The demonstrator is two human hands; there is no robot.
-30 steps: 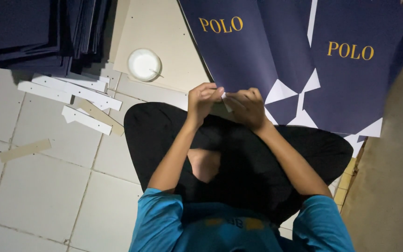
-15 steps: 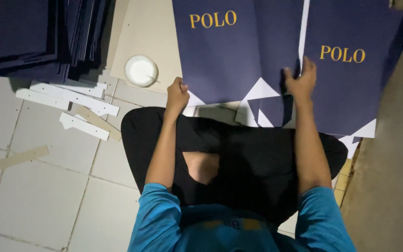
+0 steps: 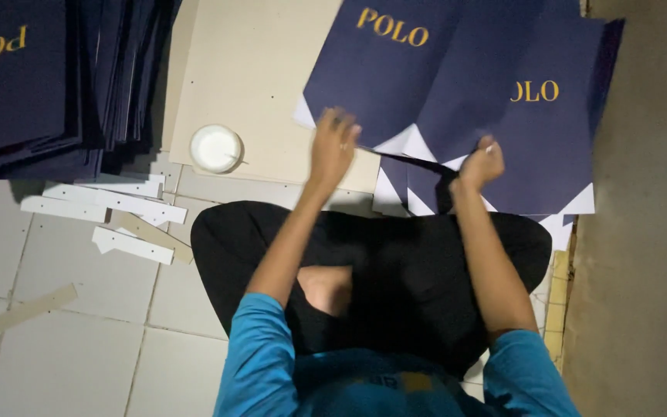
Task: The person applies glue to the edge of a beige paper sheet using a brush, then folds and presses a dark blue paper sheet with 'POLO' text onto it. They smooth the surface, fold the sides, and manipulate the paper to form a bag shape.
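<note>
I sit cross-legged on a tiled floor. Two navy blue paper sheets with gold lettering lie in front of my knees, one on the left and one on the right that overlaps it. My left hand is blurred, with its fingers spread over the lower edge of the left sheet. My right hand is closed in a fist on the lower edge of the right sheet, beside its white folded corners.
A beige cardboard board lies under the sheets. A round white lid rests at its near edge. A thick stack of navy sheets sits at the far left, with white strips and a beige strip on the tiles. A brown surface bounds the right.
My hands were together over my lap, then spread apart to the sheets. The right hand now grips the right sheet's edge, and that sheet has shifted over the left one.
</note>
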